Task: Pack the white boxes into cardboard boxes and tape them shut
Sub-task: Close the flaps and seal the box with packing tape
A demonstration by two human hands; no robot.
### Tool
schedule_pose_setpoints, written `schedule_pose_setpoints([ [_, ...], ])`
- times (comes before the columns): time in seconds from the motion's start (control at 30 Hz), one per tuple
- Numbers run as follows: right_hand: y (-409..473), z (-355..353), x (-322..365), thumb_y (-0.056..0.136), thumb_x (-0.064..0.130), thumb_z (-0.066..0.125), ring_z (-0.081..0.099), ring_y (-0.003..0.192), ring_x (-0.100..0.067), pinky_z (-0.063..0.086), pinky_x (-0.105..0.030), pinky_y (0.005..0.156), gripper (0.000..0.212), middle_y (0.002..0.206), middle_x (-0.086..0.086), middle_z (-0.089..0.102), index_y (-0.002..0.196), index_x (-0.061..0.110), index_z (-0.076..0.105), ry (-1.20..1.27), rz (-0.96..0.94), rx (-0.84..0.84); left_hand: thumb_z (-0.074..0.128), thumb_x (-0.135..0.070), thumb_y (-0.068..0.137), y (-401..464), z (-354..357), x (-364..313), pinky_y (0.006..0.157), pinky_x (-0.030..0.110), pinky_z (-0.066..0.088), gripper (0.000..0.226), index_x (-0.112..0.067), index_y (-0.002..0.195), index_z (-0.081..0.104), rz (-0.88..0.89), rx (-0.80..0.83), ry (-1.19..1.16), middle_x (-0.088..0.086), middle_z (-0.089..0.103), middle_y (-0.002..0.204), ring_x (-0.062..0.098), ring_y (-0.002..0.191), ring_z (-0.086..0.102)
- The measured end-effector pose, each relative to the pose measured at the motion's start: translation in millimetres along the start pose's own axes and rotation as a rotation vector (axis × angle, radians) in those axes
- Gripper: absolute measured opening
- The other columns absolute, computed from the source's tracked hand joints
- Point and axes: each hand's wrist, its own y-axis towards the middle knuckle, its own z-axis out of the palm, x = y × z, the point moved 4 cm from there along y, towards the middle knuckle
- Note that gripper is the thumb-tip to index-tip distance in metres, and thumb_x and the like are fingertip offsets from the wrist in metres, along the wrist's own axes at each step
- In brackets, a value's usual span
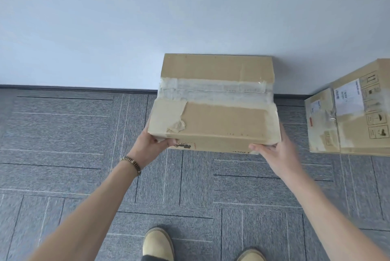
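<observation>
A pale wall [147, 18] fills the upper half of the view, meeting a grey carpet-tile floor [63, 144] along a dark skirting strip [73, 88]. Held out in front of the person, above the floor and near the wall, is a closed cardboard box [215, 102], its top face turned up toward the camera. Its long axis runs left to right, parallel to the wall, and a broad band of clear tape [213, 90] follows that same axis along the centre seam, with a patch of wrinkled brown tape [171, 119] at the near left corner. The near side panel carries printed marks that read upside down. To the right, well apart from it, a second cardboard box [354, 113] stands on the floor by the wall, bearing white labels and handling symbols on the side facing the camera. The left hand [152, 144] grips the held box at its near left corner, the thumb curled along the front edge; a beaded bracelet [132, 163] circles that wrist. The right hand [272, 151] grips the near right corner, the thumb lying across the front face and the fingers wrapped round the side. Two tan shoes [158, 244] show at the bottom edge.
</observation>
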Motion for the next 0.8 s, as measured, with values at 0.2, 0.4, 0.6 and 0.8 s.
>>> schedule_pose_setpoints([
  [0.2, 12, 15, -15, 0.073, 0.023, 0.084, 0.063, 0.109, -0.010, 0.050, -0.033, 0.101, 0.096, 0.122, 0.013, 0.060, 0.152, 0.025, 0.029, -0.006, -0.050, 0.034, 0.085, -0.015, 0.068, 14, -1, 24, 0.091, 0.023, 0.055, 0.075, -0.017, 0.133, 0.047, 0.025, -0.052, -0.009, -0.004, 0.066, 0.122, 0.009, 0.116, 0.062],
  [0.4, 25, 27, -35, 0.077, 0.028, 0.080, 0.060, 0.108, -0.005, 0.048, -0.010, 0.091, 0.092, 0.129, 0.001, 0.063, 0.154, 0.015, 0.032, -0.036, -0.021, 0.051, 0.083, -0.008, 0.071, 29, 3, 43, 0.092, 0.024, 0.054, 0.061, -0.025, 0.120, 0.052, 0.027, -0.069, 0.001, -0.009, 0.069, 0.112, 0.000, 0.109, 0.064],
  [0.6, 27, 31, -38, 0.078, 0.030, 0.078, 0.057, 0.096, 0.002, 0.043, 0.005, 0.071, 0.100, 0.118, 0.014, 0.059, 0.158, 0.017, 0.019, -0.073, -0.056, 0.060, 0.078, -0.020, 0.068, 32, 5, 42, 0.087, 0.016, 0.055, 0.046, -0.045, 0.105, 0.064, 0.021, 0.074, 0.108, -0.031, 0.068, 0.104, -0.012, 0.100, 0.062],
  [0.8, 23, 42, -29, 0.080, 0.032, 0.078, 0.059, 0.104, 0.002, 0.049, -0.010, 0.087, 0.105, 0.115, 0.031, 0.052, 0.159, 0.028, 0.008, -0.072, -0.097, 0.088, 0.079, -0.039, 0.055, 25, -10, 41, 0.086, 0.007, 0.050, 0.057, -0.036, 0.108, 0.059, 0.004, 0.026, 0.102, -0.036, 0.067, 0.100, -0.016, 0.099, 0.061],
])
